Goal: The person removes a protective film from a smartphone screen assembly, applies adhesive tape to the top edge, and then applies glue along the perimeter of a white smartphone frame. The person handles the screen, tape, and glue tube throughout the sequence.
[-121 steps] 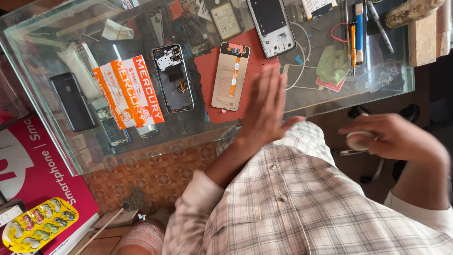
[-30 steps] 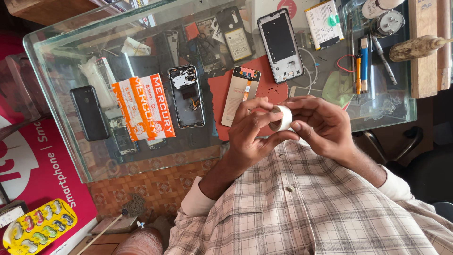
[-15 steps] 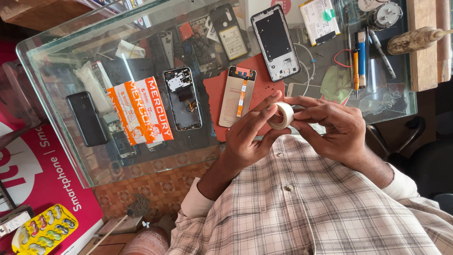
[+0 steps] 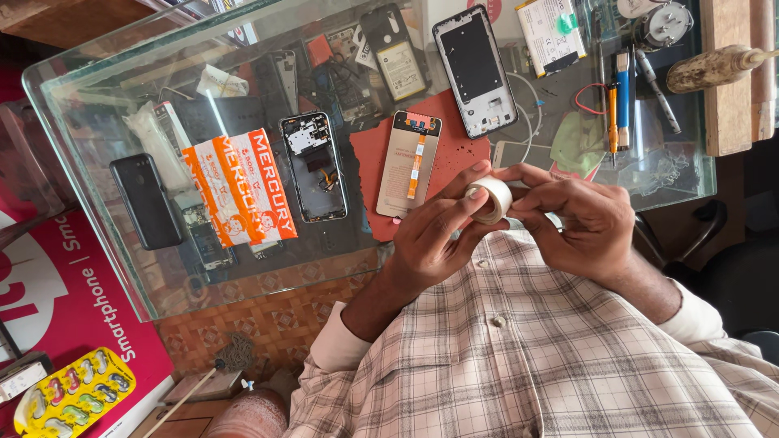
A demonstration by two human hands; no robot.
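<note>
Tape roll (image 4: 490,199) btwn both hands (image 4: 519,231)

Tape roll (image 4: 491,199) between both hands, before the glass table (image 4: 519,235).

The person is wearing a pale checked shirt (image 4: 519,357) with thin brown and grey lines, small buttons (image 4: 492,322) down the front, and cuffs rolled back near the buttons.
</note>
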